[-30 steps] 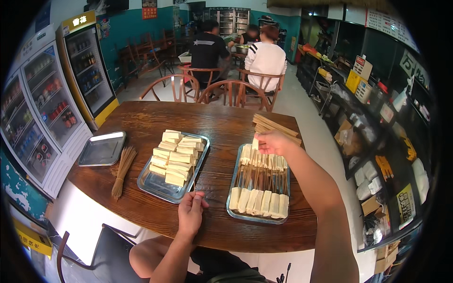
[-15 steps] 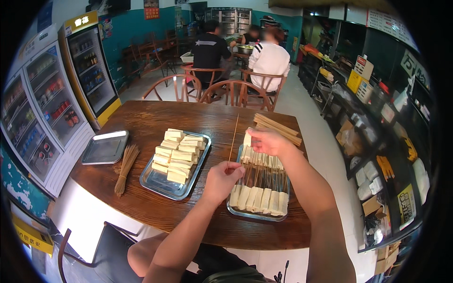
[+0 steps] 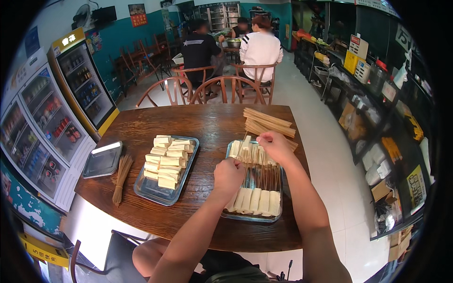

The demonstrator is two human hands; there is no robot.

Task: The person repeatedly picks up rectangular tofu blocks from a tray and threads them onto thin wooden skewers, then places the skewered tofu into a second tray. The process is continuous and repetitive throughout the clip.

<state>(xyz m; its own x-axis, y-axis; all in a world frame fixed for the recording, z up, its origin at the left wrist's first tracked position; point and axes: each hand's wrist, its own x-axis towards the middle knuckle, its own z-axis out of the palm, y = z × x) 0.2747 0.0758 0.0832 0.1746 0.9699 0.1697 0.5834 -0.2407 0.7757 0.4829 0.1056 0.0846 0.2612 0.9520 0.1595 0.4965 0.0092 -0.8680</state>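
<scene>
My left hand [image 3: 229,174] is closed around a thin bamboo skewer [image 3: 242,142], which slants up and away over the right-hand tray. My right hand [image 3: 277,146] is at that tray's far end, fingertips curled together; what they pinch, if anything, is hidden. Just left of those fingertips is a pale roll [image 3: 247,143] that looks like folded tofu skin, close to the skewer; whether the two are joined cannot be seen. Under my hands, the metal tray [image 3: 247,218] carries two rows of skewered rolls [image 3: 255,200], with sticks meeting in the middle.
A second metal tray [image 3: 155,198] holds stacked loose rolls [image 3: 169,160]. Left of it lie a tied skewer bundle [image 3: 122,180] and a bare tray [image 3: 102,160]. More skewers [image 3: 269,123] are at the table's far right. Beyond stand chairs [image 3: 226,89] and seated people [image 3: 262,49].
My right hand has moved from holding up a roll to a lower, curled position by the tray. The skewer in my left hand now tilts toward the tray. The view has shifted slightly.
</scene>
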